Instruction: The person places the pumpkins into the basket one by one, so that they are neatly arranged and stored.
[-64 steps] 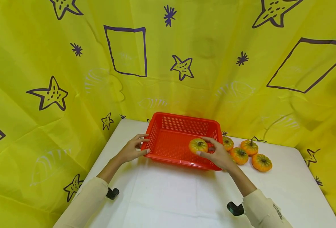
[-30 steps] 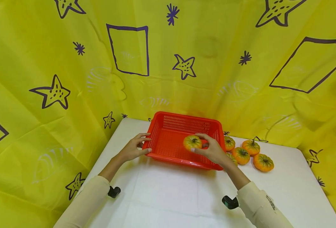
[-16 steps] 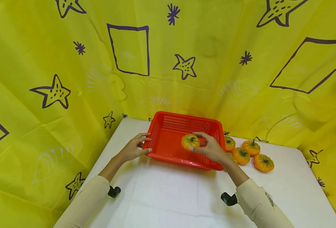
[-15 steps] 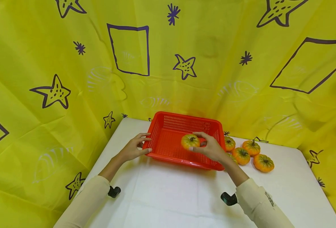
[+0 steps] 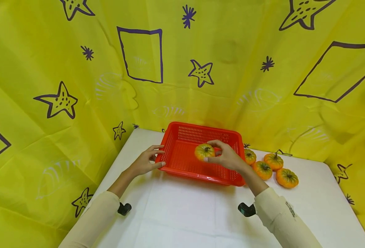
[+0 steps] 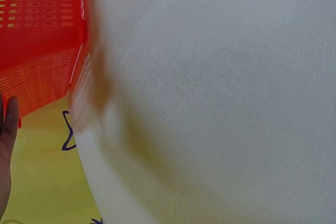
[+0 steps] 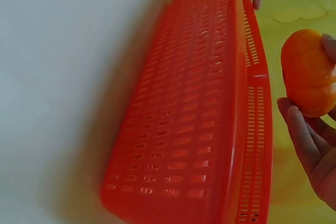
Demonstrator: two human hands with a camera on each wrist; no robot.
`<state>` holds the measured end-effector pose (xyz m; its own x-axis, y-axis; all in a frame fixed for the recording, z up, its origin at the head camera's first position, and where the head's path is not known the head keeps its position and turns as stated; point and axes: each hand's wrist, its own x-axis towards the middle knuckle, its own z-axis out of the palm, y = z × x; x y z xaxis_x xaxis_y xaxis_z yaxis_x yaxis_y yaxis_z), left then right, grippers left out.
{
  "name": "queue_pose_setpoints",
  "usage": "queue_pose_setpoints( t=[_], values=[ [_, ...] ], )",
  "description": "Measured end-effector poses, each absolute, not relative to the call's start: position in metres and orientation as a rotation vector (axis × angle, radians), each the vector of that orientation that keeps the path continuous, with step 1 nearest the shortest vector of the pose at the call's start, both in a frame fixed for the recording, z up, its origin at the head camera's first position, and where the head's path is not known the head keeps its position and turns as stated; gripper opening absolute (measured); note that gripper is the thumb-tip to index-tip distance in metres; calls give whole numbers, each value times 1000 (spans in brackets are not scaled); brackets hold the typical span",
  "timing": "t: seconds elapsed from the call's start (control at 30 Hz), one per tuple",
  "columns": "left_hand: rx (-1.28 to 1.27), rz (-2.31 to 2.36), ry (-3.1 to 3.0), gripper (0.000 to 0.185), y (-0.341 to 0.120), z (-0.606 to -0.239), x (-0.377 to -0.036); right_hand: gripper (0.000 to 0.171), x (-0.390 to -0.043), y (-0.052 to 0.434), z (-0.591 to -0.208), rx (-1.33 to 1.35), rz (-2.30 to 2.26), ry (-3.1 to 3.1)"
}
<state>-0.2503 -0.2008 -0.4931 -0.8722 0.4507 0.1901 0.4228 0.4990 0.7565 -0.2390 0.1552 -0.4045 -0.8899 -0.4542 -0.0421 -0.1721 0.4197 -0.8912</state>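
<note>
In the head view my right hand (image 5: 229,159) pinches a small orange-and-green pumpkin (image 5: 204,152) between thumb and fingers. It is above the red plastic basket (image 5: 201,176), whose floor shows bare below. The right wrist view has the pumpkin (image 7: 307,72) higher than the basket rim, fingertips against its underside and side. My left hand (image 5: 143,162) is at the basket's left end, thumb and fingers spread, fingertips touching the rim. Only part of that hand (image 6: 6,145) enters the left wrist view, beside the basket (image 6: 42,40).
Several more pumpkins (image 5: 273,161) lie clustered on the white table (image 5: 185,213) to the right of the basket, partly hidden by the right forearm. A yellow patterned cloth (image 5: 176,96) rises behind and on both sides.
My right hand has carried the pumpkin leftward and slightly away over the basket, farther from the right rim. The left hand keeps its place at the left rim.
</note>
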Motion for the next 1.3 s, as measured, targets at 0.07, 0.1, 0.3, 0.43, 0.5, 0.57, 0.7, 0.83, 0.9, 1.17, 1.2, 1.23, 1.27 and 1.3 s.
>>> queue_pose_setpoints(
  t=[0.07,0.1,0.3,0.43,0.5,0.57,0.7,0.83,0.9,1.17,1.2,1.23,1.27,1.3],
  values=[
    [779,1352,2688,61,-201,-493,-250,65,-238,152,-397,-559,-1456,2391],
    [779,1354,2687,61,-201,-493,-250,65,-238,151,-395,-571,-1452,2387],
    [774,1362,2683,61,-201,-493,-249,67,-253,151,-402,-614,-1390,2418],
    [766,1365,2682,60,-201,-492,-249,65,-267,151,-411,-631,-1359,2438],
    [768,1356,2685,60,-201,-492,-249,64,-271,150,-413,-635,-1350,2444],
    [759,1357,2684,60,-201,-492,-249,64,-274,148,-413,-640,-1360,2422],
    [739,1365,2674,62,-201,-490,-248,61,-280,146,-413,-605,-1408,2352],
    [733,1364,2665,62,-201,-489,-248,59,-286,144,-412,-592,-1395,2329],
    [743,1357,2666,62,-201,-489,-248,57,-288,143,-411,-604,-1373,2335],
    [769,1344,2679,58,-200,-489,-248,67,-300,140,-413,-631,-1304,2345],
    [768,1339,2683,58,-200,-489,-248,69,-301,139,-413,-626,-1301,2338],
    [772,1338,2684,58,-200,-489,-248,69,-302,138,-413,-622,-1301,2328],
    [771,1337,2684,58,-200,-489,-248,70,-304,137,-413,-622,-1297,2327],
    [774,1339,2682,58,-200,-489,-248,69,-305,136,-413,-620,-1292,2330]
  ],
)
